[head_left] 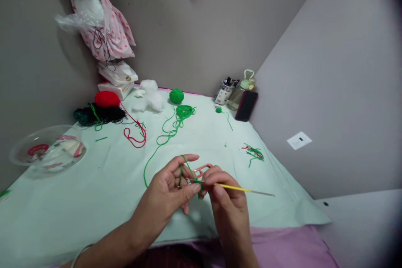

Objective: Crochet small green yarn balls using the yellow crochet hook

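Note:
My left hand (171, 190) is closed, with green yarn (163, 136) looped over its forefinger and pinched between thumb and fingers. My right hand (228, 194) is closed on a yellow crochet hook (238, 189), whose metal end points right. The two hands meet over a small green stitch (197, 182). Orange-handled scissors (202, 170) lie on the cloth just behind my fingers. The yarn strand runs back across the table to a loose green tangle (184, 112) and a green yarn ball (176, 96).
A pale green cloth (94, 192) covers the table. On it are a red yarn ball (107, 99), dark yarn (97, 115), a red strand (135, 137), white stuffing (150, 94), a clear bowl (47, 148), yarn scraps (255, 153), a phone (246, 105), a bottle (241, 88). Grey walls enclose it.

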The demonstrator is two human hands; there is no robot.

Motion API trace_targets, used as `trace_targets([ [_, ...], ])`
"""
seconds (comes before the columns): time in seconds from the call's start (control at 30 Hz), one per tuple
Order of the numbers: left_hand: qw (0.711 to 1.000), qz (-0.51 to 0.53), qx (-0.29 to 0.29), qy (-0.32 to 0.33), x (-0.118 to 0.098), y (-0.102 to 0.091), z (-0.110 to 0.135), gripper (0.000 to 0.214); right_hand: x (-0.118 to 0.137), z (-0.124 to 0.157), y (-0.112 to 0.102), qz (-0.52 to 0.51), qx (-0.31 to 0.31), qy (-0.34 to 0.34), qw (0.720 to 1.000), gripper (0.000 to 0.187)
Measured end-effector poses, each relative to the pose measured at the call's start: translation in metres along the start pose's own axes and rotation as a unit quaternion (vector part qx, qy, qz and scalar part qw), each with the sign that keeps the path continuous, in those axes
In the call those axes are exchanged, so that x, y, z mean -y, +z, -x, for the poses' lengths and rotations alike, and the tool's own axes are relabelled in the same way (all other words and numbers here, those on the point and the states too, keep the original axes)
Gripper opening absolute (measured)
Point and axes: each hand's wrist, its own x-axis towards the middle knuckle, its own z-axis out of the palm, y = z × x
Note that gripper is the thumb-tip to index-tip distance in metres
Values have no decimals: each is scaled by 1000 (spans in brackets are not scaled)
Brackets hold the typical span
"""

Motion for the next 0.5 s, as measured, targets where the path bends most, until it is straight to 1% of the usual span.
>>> trace_targets([
  [0.07,1000,-9,-7,4,1,1,1,54,3,0,0,25,-4,-7,1000,13],
  [0.13,1000,-16,-14,5,2,1,1,53,7,0,1,94,-19,-23,995,9],
  [0.23,999,-26,-18,4,2,1,1,50,9,2,4,169,-24,-45,984,17],
  [0.3,999,-31,-14,2,1,1,1,47,8,4,6,175,-26,-55,983,22],
  [0.4,1000,-24,-17,0,0,1,1,42,6,5,8,173,-44,-63,982,23],
  [0.5,999,5,-31,-1,2,2,1,41,7,5,9,205,-41,-90,974,25],
])
